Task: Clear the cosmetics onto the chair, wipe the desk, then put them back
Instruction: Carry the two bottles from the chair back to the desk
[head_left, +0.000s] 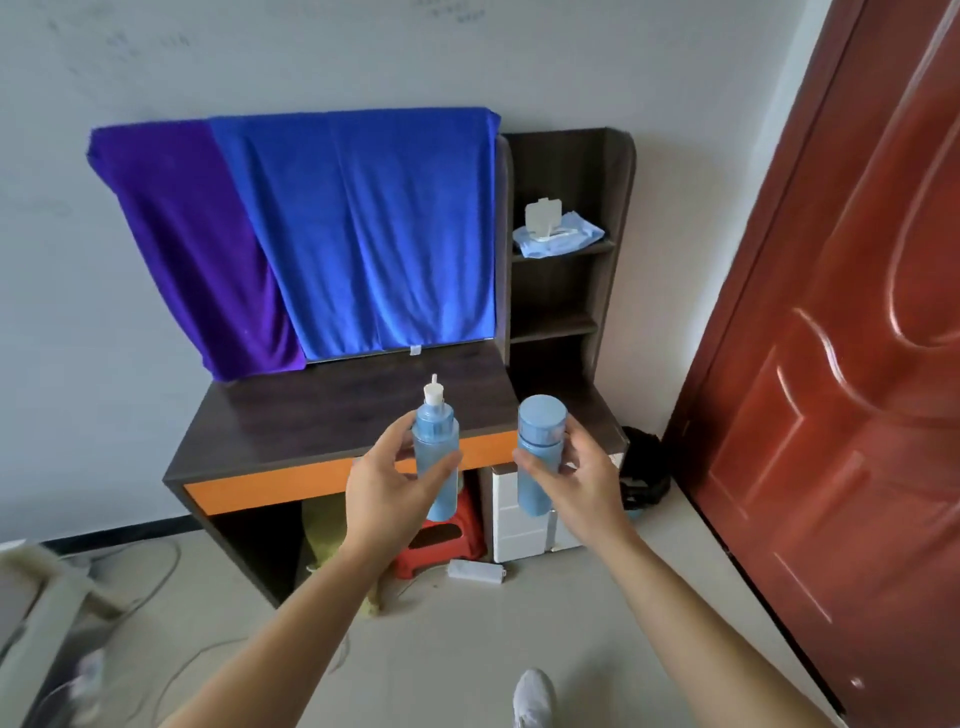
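My left hand (387, 483) grips a light blue pump bottle (435, 441) with a white nozzle, held upright in front of the desk. My right hand (576, 478) grips a second light blue bottle (540, 441) with a round blue cap, also upright. Both bottles hang in the air just before the front edge of the dark wooden desk (322, 415), whose top is bare. The desk has an orange front strip. No chair can be made out with certainty; a red plastic stool (441, 540) stands under the desk.
Blue and purple towels (332, 228) drape over the desk's back panel. A side shelf holds a pack of wet wipes (558, 234). A white drawer unit (524, 519) and a small white object (475, 570) lie by the floor. A red-brown door (841, 364) stands right.
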